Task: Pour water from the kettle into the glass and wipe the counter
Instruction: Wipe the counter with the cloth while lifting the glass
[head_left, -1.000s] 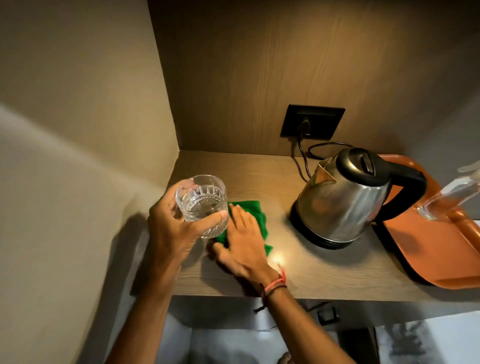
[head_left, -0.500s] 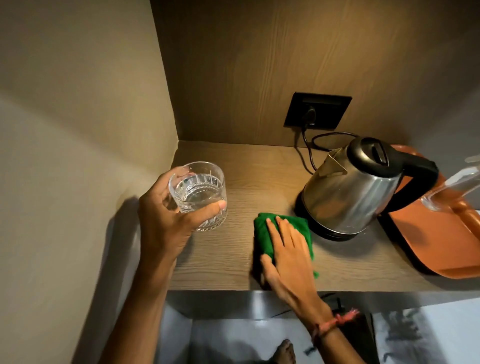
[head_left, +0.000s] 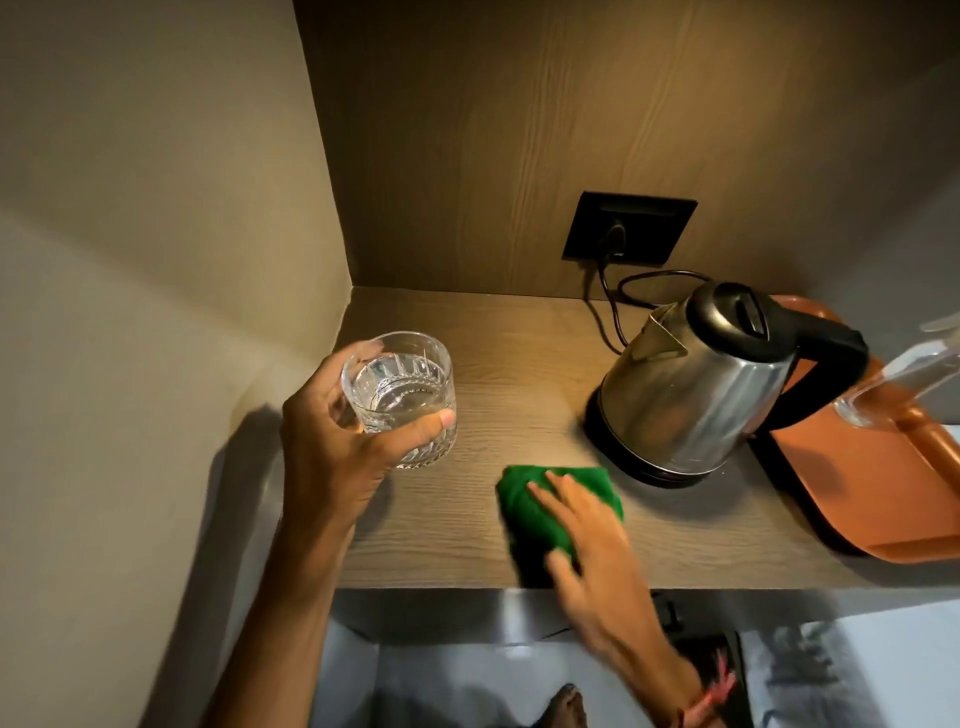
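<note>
While the glass (head_left: 400, 400), part full, was gripped above the counter (head_left: 519, 364) by the left hand (head_left: 332, 452), the green cloth (head_left: 540, 509) was pressed flat under the open right hand (head_left: 592, 535), just beside the kettle (head_left: 696, 384). Water could be spilled if the glass were tipped, or the kettle knocked by a wide sweep.

There is one kettle (head_left: 696, 395), one green cloth (head_left: 550, 506) and one tray (head_left: 862, 493). There are two glasses: one (head_left: 400, 400) with water, one (head_left: 893, 379) tipped.

Hotel-room tea nook: wood-panelled niche, plugged-in kettle (head_left: 711, 384), orange tray (head_left: 878, 493), wall socket (head_left: 628, 228).
</note>
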